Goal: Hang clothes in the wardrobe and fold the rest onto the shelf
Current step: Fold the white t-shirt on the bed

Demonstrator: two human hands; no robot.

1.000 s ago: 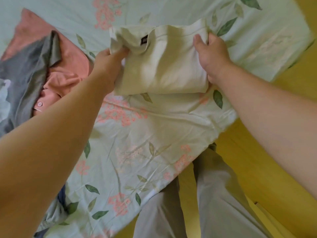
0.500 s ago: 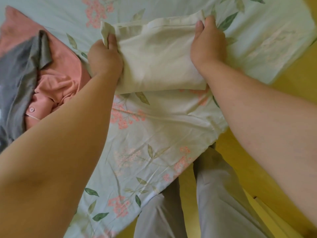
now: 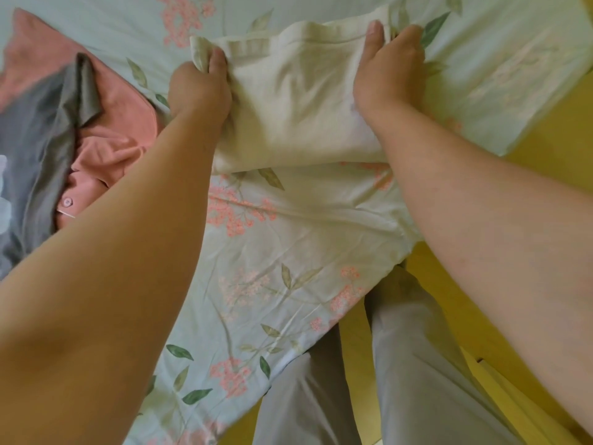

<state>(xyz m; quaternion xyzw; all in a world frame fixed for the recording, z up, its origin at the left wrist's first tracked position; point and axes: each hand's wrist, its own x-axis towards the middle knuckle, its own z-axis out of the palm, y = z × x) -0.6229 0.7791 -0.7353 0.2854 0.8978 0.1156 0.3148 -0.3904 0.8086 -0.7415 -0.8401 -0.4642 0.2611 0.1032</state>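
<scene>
**Folded cream garment [image 3: 298,101] held by both side edges over the bed [image 3: 288,252].**
The garment looked light, soft and limp; a hold at the folded side edges would likely keep the layers together. The left grip [image 3: 199,91] was curled closed round the left edge, thumb on top; the right grip [image 3: 388,75] pinched the upper right edge likewise.

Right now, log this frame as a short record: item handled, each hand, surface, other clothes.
item handled: cream garment, folded
left hand: grips its left edge
right hand: grips its right edge
surface: floral bedsheet
other clothes: pink shirt and grey garment at left, unfolded, grey partly over pink
</scene>
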